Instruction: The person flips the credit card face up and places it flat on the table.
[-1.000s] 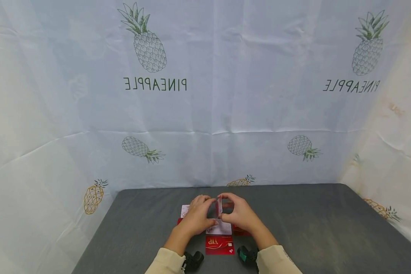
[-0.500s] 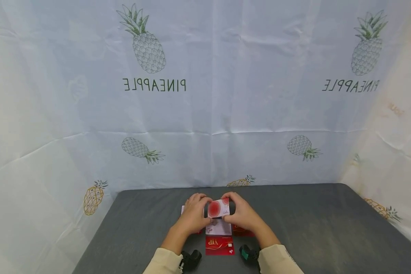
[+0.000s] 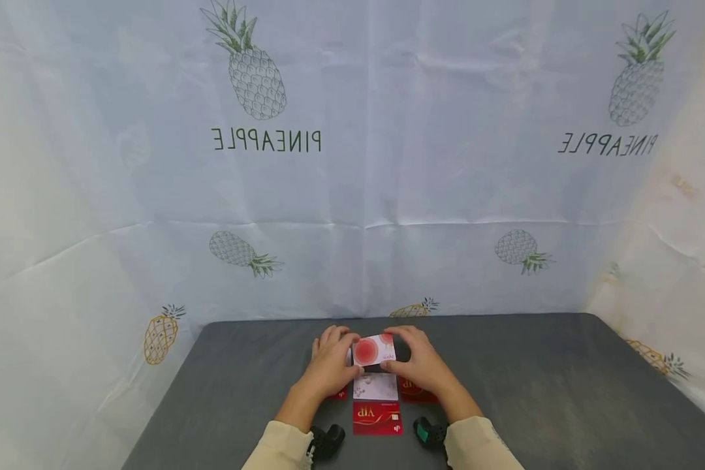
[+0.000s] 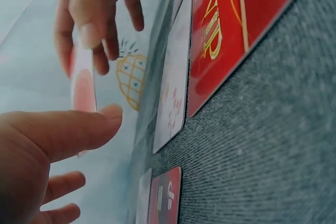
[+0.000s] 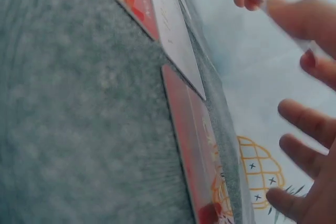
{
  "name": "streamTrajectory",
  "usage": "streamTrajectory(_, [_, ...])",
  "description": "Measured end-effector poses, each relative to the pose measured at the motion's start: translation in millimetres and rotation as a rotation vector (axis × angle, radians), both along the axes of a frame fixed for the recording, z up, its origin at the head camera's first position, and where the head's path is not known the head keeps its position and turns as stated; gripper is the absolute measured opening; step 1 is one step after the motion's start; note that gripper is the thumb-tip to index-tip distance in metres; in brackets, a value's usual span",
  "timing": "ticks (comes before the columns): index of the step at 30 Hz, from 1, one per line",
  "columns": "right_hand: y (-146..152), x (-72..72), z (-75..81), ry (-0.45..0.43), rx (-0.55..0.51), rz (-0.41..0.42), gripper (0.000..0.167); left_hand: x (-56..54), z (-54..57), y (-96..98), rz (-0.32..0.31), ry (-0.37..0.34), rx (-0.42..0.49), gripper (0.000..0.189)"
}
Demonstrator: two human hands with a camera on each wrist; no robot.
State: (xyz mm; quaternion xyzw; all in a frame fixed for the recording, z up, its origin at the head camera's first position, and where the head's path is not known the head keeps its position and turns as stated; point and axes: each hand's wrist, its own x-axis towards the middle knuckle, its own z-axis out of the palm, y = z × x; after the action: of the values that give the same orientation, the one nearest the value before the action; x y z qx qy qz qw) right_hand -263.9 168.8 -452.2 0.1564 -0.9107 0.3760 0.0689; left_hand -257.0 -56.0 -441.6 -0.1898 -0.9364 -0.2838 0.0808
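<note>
A white plastic card [image 3: 374,350] with a red circle print hangs tilted above the table, its printed face towards the head camera. My left hand [image 3: 328,365] pinches its left end between thumb and fingers. At the card's other end, my right hand [image 3: 421,359] grips it between thumb and index finger, other fingers spread in the right wrist view. Below lie a white card [image 3: 376,386] with a flower print and, nearer me, a red VIP card [image 3: 377,418]. Another red card [image 3: 416,391] lies partly under my right hand; a red card [image 3: 339,395] peeks out beside my left wrist.
The cards lie on a dark grey table [image 3: 241,391]. A pale curtain [image 3: 352,163] with pineapple prints stands behind and at both sides. Black wrist cameras, such as the left one [image 3: 328,442], sit near the front cards.
One second ago the card stood edge-on between my hands. It has turned to show its red-circle face, and since then has shifted slightly left and tilted a little.
</note>
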Motion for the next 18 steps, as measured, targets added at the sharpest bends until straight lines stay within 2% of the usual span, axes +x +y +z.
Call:
streamTrajectory(3, [1, -1.6, -0.8, 0.003, 0.054, -0.026, 0.064, -0.8, 0.2, 0.2, 0.001, -0.014, -0.007, 0.051])
streamTrajectory(9, [4, -3.1, -7.9, -0.034, 0.140, -0.031, 0.066, -0.5, -2.9, -0.9, -0.008, -0.109, -0.080, 0.052])
streamTrajectory(18, [3, -4.7, -11.9, -0.046, 0.148, -0.029, 0.061, 0.8, -3.8, 1.3, 0.014, -0.158, -0.085, 0.050])
